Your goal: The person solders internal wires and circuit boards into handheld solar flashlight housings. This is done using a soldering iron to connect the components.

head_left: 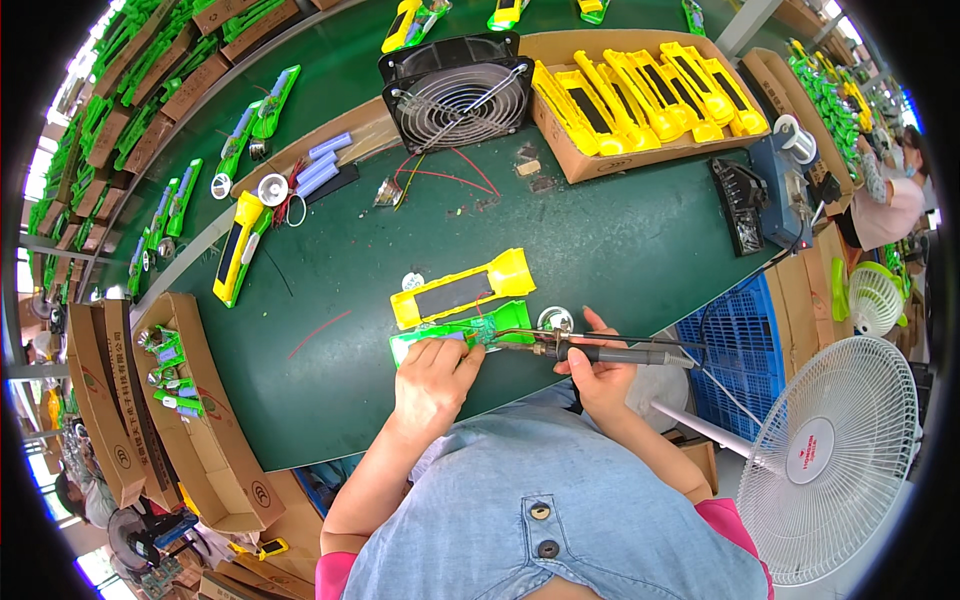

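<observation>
My right hand [600, 372] grips a soldering iron [622, 354] by its dark handle, its tip pointing left at a small green circuit board [484, 328]. The board sits in an open green flashlight housing [408, 340] near the table's front edge. My left hand [436, 385] has its fingers closed at the housing's near side, seeming to hold it or a small part against it. Just beyond lies a yellow housing half with a dark panel [465, 290]. A round silver reflector [554, 319] rests right of the board, partly behind the iron.
A black metal fan [458, 95] stands at the back, beside a carton of yellow housings [580, 150]. Solder spool [795, 140] and a blue soldering station [782, 190] are at right. Blue battery cells [318, 176] lie back left. A white fan [830, 460] stands right; a carton [215, 440] is left.
</observation>
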`<state>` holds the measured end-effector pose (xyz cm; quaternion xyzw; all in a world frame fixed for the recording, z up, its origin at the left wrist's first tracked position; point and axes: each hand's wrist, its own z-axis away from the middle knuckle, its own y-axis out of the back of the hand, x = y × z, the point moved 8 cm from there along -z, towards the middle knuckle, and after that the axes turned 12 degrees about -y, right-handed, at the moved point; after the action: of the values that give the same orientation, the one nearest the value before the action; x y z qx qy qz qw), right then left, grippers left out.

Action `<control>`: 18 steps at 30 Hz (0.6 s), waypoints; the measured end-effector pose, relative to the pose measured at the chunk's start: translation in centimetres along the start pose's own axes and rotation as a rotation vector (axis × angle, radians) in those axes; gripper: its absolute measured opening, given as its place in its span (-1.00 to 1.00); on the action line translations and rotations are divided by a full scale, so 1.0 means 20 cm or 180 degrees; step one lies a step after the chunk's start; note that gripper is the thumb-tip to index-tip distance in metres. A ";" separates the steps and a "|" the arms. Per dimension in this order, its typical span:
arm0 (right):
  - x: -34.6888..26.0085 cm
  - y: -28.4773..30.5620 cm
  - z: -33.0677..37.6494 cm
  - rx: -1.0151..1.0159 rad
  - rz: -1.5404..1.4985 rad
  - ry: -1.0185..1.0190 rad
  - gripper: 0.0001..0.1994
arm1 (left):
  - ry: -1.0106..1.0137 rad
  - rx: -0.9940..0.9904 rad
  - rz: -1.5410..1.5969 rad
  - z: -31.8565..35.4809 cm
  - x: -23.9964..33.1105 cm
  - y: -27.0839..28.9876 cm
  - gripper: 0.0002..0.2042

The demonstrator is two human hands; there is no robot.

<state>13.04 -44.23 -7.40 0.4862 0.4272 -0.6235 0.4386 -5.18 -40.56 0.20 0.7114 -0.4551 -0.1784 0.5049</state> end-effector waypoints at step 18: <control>-0.02 0.01 0.01 0.0010 -0.0888 -0.0141 -0.77 | 0.0117 0.0031 0.0008 -0.01 -0.01 0.00 -0.81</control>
<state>13.29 -44.45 -7.07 0.4089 0.4799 -0.6896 0.3562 -5.23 -40.33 0.21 0.7165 -0.4475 -0.1624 0.5100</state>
